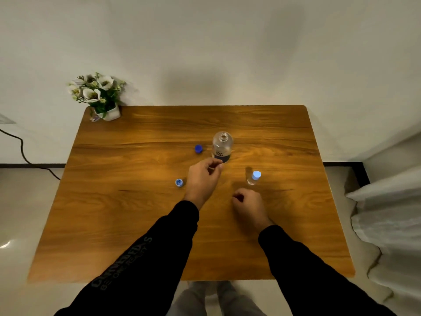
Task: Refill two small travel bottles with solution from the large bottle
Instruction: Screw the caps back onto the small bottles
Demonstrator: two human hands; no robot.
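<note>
The large clear bottle (222, 145) stands uncapped at the middle of the wooden table (136, 224), with its dark blue cap (198, 148) lying to its left. My left hand (203, 177) is just in front of the large bottle, fingers and thumb curled round what looks like a small clear travel bottle, mostly hidden by the hand. A light blue cap (179, 182) lies upside down left of that hand. A second small travel bottle (253, 179) stands capped to the right. My right hand (248, 205) hangs loosely curled just below it and holds nothing.
A white pot of artificial flowers (100, 96) sits on the table's far left corner against the wall. White bedding (391, 213) lies beside the table's right edge. A black cable (22, 151) runs along the floor at the left.
</note>
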